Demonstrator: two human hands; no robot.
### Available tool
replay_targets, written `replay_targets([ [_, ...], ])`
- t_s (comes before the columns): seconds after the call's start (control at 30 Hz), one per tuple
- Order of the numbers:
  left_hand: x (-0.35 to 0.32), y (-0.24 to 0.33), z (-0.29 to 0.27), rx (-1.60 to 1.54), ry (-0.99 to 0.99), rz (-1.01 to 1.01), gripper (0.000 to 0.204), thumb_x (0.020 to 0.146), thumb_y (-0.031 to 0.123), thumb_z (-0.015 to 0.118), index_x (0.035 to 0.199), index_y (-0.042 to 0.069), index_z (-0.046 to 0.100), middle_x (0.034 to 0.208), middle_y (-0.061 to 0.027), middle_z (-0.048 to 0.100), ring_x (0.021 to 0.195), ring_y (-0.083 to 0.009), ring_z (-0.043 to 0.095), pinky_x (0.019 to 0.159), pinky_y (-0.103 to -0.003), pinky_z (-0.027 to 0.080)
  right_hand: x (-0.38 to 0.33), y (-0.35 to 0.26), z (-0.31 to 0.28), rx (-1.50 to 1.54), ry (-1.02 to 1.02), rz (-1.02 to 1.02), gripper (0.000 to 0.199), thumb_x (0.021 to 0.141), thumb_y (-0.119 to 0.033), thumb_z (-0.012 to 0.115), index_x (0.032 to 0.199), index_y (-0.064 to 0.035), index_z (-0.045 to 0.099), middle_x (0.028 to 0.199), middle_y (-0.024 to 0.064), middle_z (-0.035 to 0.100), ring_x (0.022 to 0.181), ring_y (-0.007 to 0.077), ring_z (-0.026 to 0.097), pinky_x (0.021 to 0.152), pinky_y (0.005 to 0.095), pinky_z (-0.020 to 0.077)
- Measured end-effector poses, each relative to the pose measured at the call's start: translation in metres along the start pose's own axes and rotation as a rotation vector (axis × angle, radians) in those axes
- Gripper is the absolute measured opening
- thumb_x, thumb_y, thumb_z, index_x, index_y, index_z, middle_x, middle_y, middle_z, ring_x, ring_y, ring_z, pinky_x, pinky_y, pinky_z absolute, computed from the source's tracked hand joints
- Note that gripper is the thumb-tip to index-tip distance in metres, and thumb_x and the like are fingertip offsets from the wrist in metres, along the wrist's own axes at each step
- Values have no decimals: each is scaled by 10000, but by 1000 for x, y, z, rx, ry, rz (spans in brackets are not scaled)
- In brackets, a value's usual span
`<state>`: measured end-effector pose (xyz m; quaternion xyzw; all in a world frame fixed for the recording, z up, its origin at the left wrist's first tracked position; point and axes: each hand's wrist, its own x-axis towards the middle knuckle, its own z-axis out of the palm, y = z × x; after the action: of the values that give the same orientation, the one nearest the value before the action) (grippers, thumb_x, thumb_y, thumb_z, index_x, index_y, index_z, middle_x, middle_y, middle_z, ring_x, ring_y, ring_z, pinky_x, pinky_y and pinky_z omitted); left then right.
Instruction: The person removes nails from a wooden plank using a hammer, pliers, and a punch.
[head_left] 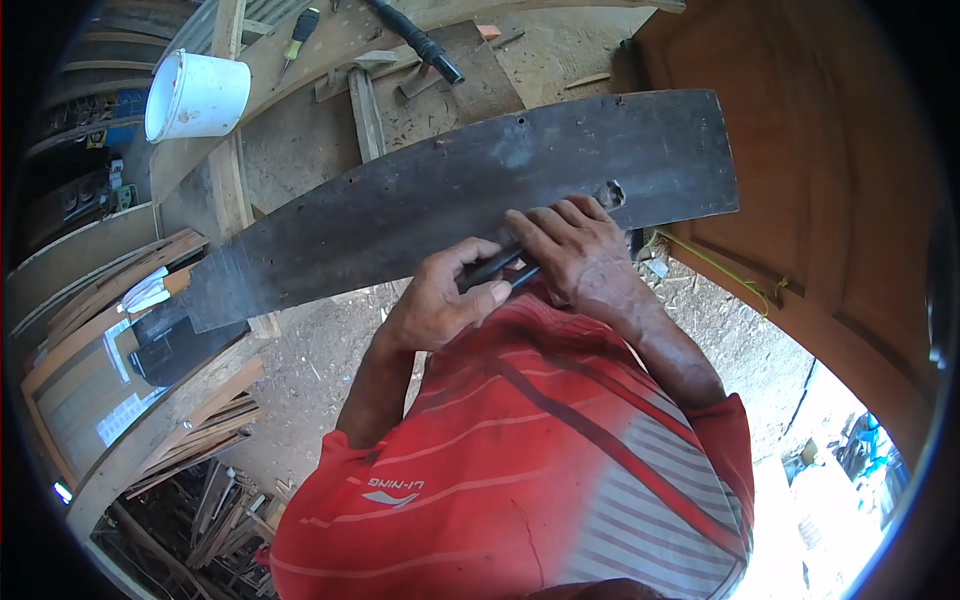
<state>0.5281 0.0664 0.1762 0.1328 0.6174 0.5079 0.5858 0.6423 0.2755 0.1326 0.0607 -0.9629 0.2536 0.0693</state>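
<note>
At the near left, a pile of timber strips (205, 435) lies below the scene's middle, and a white bucket (215, 95) sits far left, with a screwdriver (298, 38) just right of it. From there a long, dark, curved board (410, 195) runs across, its long axis slanting from the nearer left end to the farther right end. Past its far edge lies a black tubular thing (420, 45).

Near the middle, the left hand (440, 295) has its grip closed, thumb and fingers curled around a dark rod-like tool (487, 268). The tool is between the two hands, by the board's near edge, its visible length slanting far and right out of the left grip, much as the board slants; whether it touches the board is hidden. The right hand (585, 255) is nearer the board's right end, fingers bent over the surface; I cannot tell what its grip encloses. Just beyond is a ragged hole (613, 194). Farthest right stands a brown wooden panel (790, 130), with a yellow cord (715, 265) along its near side.
</note>
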Motion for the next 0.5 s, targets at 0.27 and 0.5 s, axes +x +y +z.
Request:
replay_targets([
  [0.27,37,-10,11,494,209,568,636,938,275,759,1468,32,506,1249,-148,650,1104,-277,653,943,-369,537,-64,29,-15,560,355,709,350,983,-244,712,1211,18,669,904,118,732,753,172,683,673,319,532],
  [0.5,120,-42,3,785,381,719,678,899,274,781,1465,25,504,1292,-205,630,1187,-381,612,1027,-455,493,-63,15,-53,452,546,709,414,1052,-280,628,1275,69,630,1008,109,741,891,139,684,758,277,541],
])
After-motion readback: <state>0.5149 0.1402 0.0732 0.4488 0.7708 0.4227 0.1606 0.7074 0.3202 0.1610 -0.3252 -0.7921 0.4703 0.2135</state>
